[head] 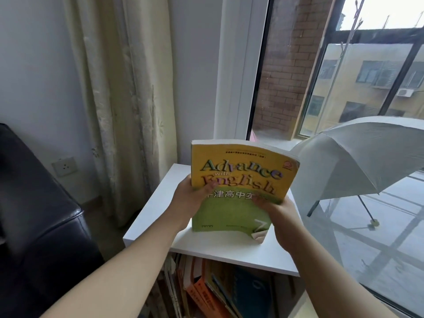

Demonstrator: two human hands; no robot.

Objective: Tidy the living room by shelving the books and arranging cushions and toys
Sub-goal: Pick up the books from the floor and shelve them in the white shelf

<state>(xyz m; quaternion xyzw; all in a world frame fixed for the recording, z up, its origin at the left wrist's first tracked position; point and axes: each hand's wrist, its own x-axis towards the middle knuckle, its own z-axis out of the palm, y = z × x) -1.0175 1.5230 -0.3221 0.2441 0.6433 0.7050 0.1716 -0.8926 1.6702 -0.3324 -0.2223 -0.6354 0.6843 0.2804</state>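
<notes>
A yellow and green textbook (238, 171) titled "Advance with English" stands upright in front of me, its lower edge just above the white shelf top (160, 216). My left hand (190, 200) grips its left edge, thumb across the cover. My right hand (278, 211) holds its lower right side, fingers curled onto the cover. The book's bottom right corner is bent. Below the shelf top, several books (213, 292) lean in the open compartment.
A dark leather sofa arm (39, 216) fills the left. Cream curtains (119, 99) hang behind the shelf, with a wall socket (65, 166) beside them. An open grey umbrella (358, 157) sits beyond the large window (321, 88) on the right.
</notes>
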